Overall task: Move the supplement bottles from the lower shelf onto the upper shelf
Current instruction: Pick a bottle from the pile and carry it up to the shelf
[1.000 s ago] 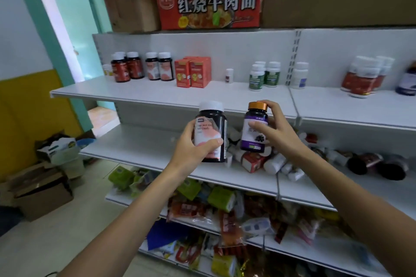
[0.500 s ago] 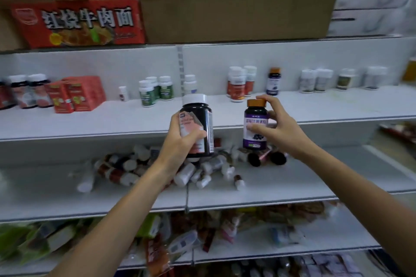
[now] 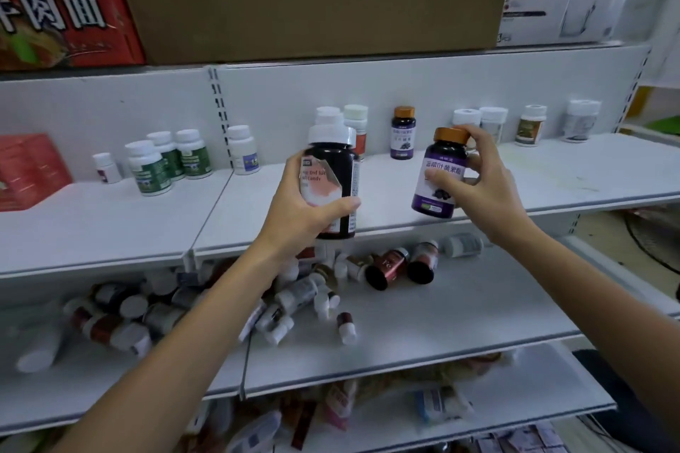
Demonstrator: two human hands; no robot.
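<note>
Left hand [image 3: 301, 206] grips a white-capped dark bottle [image 3: 333, 184]; right hand [image 3: 482, 184] pinches a purple-labelled bottle [image 3: 439, 176], both held above the upper shelf [image 3: 552, 173].

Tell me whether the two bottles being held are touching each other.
Apart. The head view shows a strip of bare upper shelf between the dark bottle in the left hand and the purple bottle in the right hand.
</note>
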